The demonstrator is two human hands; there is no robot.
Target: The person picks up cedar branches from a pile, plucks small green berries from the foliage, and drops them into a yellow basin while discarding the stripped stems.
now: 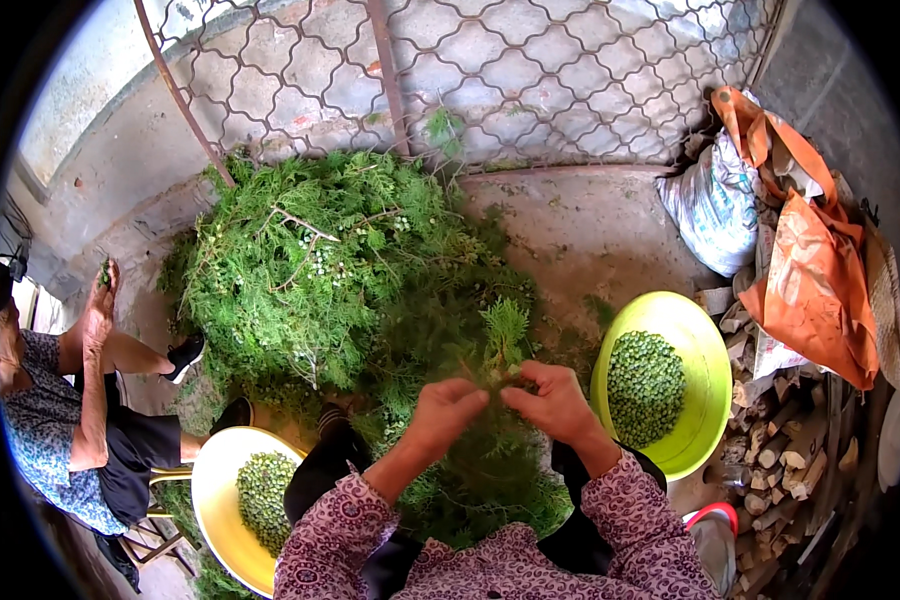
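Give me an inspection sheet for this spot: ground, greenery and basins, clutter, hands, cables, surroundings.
Surface: bare concrete ground.
Job's things: big pile of green branches; a sprig at the fingers; lime basin and yellow basin holding green berries.
Clutter: firewood, white sack, orange bag.
Hands: left hand and right hand both pinch the sprig.
Cables: nothing seen.
Surroundings: metal lattice fence; a seated person at left.

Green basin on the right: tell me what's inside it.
The green basin holds a heap of small round green berries. The basin's bottom under the heap is covered and cannot be seen.
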